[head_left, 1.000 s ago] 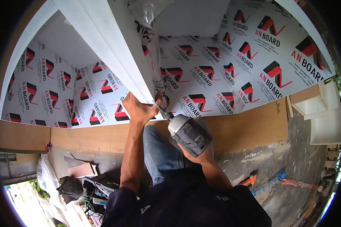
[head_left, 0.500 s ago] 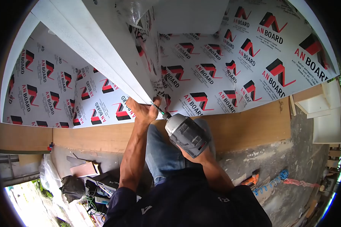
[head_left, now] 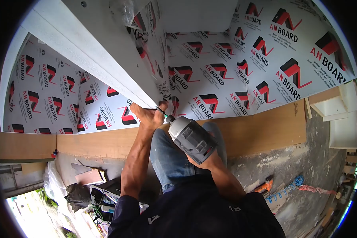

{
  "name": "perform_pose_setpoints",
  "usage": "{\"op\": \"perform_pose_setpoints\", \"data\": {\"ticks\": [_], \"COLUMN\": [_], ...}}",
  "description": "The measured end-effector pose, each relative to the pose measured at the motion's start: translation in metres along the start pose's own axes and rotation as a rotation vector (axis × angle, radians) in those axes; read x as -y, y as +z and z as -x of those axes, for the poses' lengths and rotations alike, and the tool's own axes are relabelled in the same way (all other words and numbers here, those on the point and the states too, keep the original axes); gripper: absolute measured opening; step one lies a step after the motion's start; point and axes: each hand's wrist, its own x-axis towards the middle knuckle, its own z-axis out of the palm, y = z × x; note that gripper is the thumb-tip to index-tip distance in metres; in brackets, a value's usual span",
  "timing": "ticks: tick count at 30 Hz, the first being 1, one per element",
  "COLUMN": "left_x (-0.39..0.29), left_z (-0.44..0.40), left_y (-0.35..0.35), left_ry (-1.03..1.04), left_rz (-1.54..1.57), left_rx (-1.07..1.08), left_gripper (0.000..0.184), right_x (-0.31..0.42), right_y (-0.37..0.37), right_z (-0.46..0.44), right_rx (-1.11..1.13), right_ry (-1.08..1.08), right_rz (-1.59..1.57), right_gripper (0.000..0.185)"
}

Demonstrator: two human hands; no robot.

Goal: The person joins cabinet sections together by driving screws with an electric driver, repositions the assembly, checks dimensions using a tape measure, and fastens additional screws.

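Observation:
My right hand (head_left: 206, 162) is closed round a grey and black power drill (head_left: 192, 139), mostly hidden beneath its body. A thin drill bit (head_left: 161, 111) points up and left from the chuck to the lower end of a white upright panel (head_left: 107, 59). There my left hand (head_left: 148, 116) grips the panel's end, thumb and fingers on either side, close beside the bit. Whether the bit has entered the panel cannot be made out. White boards (head_left: 210, 79) printed with red and black logos form the cabinet compartments on both sides of the panel.
A brown wooden board (head_left: 261, 131) lies under the cabinet's front edge. An orange tool (head_left: 264, 185) with a coiled blue hose (head_left: 291, 186) rests on the concrete floor at right. Tools and a black bag (head_left: 76, 196) lie at lower left; white box frames (head_left: 341, 131) stand at right.
The drill's body has shifted slightly left and up, with its bit still at the panel's end. My left hand keeps its hold. The view has tilted slightly.

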Motion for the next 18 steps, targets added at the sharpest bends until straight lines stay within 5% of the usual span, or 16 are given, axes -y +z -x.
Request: {"op": "perform_pose_setpoints", "data": {"ticks": [5,8,18], "left_x": [0.0,-0.003,-0.002], "left_z": [0.002,0.0,0.002], "left_y": [0.0,0.0,-0.001], "left_ry": [-0.045,-0.034,-0.1], "left_rz": [-0.005,-0.03,-0.01], "left_rx": [0.0,-0.003,0.021], "left_gripper": [0.031,0.031,0.032], "right_x": [0.007,0.01,0.014], "right_y": [-0.004,-0.005,-0.004], "right_z": [-0.008,-0.018,-0.021], "right_rx": [-0.025,-0.294,-0.298], "right_ry": [-0.004,-0.468,-0.419], "right_rz": [0.044,0.116,0.039], "right_gripper": [0.04,0.033,0.03]}}
